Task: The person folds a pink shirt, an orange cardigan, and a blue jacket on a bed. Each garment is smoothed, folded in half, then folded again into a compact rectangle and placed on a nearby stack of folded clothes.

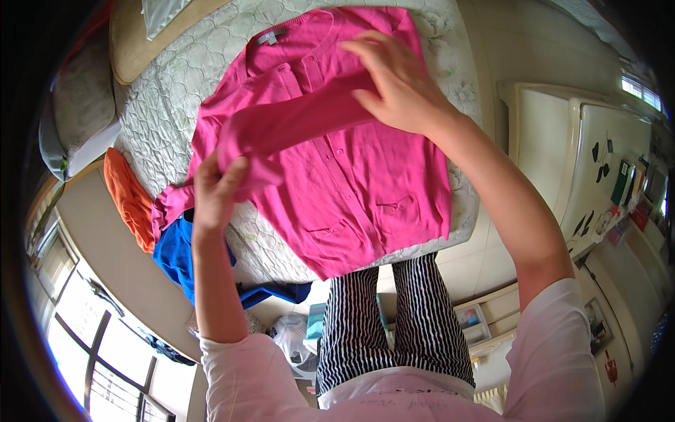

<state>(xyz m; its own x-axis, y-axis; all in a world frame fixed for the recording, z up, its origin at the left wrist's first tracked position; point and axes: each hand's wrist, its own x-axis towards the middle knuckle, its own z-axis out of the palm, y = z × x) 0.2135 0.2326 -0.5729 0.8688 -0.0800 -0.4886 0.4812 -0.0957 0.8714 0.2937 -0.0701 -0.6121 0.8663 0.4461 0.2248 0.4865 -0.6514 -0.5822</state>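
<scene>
A bright pink buttoned knit cardigan [337, 174] lies front up, with its collar at the far side and two small pockets near its hem. My left hand [215, 184] grips the end of a pink sleeve [300, 118], which stretches across the chest of the cardigan, slightly blurred. At the other end of that sleeve is my right hand [401, 79], thumb and fingers spread around the fabric. I see no firm pinch there, and its palm side is partly hidden.
Beneath the cardigan is a quilted, pale patterned bed cover [158, 116]. Orange cloth [126, 195] and blue cloth [176, 253] lie by its left edge. A white plastic bag [292, 337] is below, near my legs. A pale fridge-like cabinet [606, 158] stands on the right.
</scene>
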